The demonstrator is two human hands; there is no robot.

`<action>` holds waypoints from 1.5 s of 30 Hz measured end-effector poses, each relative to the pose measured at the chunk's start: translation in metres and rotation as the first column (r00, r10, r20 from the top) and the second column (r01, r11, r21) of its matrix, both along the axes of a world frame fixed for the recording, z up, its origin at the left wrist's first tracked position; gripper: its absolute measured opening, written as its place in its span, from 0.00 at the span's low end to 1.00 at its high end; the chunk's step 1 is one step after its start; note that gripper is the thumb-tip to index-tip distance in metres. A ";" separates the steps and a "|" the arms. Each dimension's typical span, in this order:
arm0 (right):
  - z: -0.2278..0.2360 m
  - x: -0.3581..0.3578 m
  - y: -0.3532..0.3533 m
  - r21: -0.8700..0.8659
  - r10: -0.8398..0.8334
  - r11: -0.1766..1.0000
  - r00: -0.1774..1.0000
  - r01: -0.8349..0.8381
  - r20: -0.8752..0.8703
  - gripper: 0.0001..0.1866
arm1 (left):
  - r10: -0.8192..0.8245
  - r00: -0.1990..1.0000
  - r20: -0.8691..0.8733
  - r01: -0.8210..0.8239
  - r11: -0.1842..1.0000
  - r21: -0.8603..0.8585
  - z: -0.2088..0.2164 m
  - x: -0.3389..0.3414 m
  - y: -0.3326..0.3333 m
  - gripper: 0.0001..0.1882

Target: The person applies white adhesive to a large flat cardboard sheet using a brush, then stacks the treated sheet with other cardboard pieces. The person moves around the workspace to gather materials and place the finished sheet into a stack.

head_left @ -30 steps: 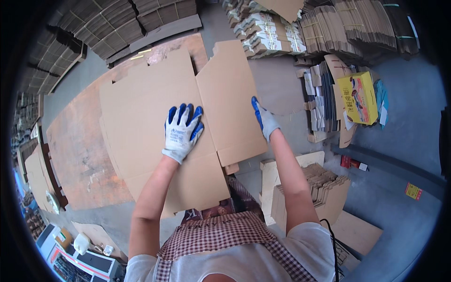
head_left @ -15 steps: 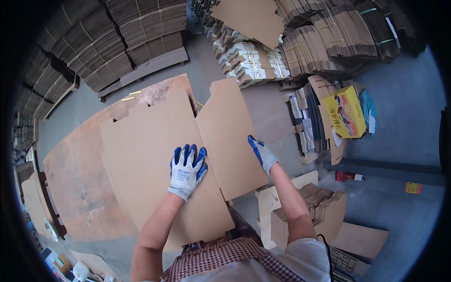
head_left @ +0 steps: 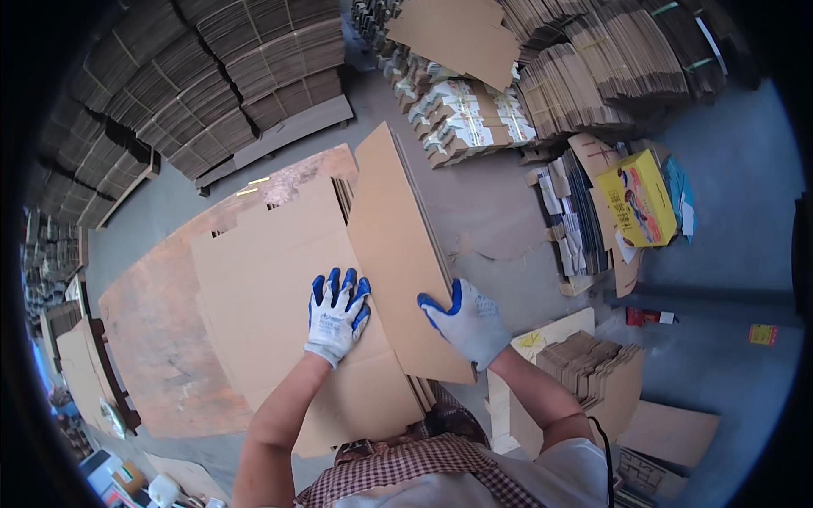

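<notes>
Seen from overhead through a fisheye lens: a flattened cardboard box blank (head_left: 279,288) spread on a worn reddish worktable (head_left: 152,339), its right-hand flap (head_left: 398,254) raised and tilting inward along the fold. Near edge of the blank cut off behind the forearms and a checked shirt (head_left: 406,466); the underside of the raised flap out of sight. More flat sheets stacked beneath, only their edges peeking out at the lower right, number impossible to tell.

Left hand (head_left: 337,315), in a white glove with blue-coated fingers, pressed flat on the main panel just beside the fold, fingers spread and straight, gripping nothing. Right hand (head_left: 467,322), gloved the same, cupped against the outer face of the raised flap near its lower edge, thumb stretched toward the left across the board, the other fingertips hidden behind the cardboard, so how firmly closed cannot be told. Both forearms bare, rising from the bottom of the frame, the right elbow bent outward.

Beyond the table, on a grey concrete floor: bundled stacks of flat brown cartons (head_left: 212,85) at upper left, printed white cartons (head_left: 470,118) at top centre, a yellow printed box (head_left: 637,199) at right. Far corners lost to the lens's dark rim.
</notes>
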State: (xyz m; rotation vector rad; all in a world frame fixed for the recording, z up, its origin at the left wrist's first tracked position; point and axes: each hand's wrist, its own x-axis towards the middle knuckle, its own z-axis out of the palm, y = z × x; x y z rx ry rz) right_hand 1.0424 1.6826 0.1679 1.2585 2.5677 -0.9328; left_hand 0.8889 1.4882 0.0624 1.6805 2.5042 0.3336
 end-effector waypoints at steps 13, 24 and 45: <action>-0.210 0.085 0.098 -0.981 -0.589 0.195 0.799 -0.006 -0.122 0.29 | 0.016 0.999 -0.038 -0.017 1.000 -0.024 -0.001 0.006 0.005 0.29; -0.218 0.111 0.078 -0.645 -0.257 0.762 0.887 -0.058 -0.383 0.27 | -0.490 0.864 0.119 0.501 0.861 -0.087 0.039 0.061 0.205 0.35; -0.201 0.116 0.077 -0.671 -0.304 0.741 0.903 0.023 -0.304 0.26 | -0.524 0.842 0.128 0.528 0.751 -0.396 0.029 0.039 0.211 0.53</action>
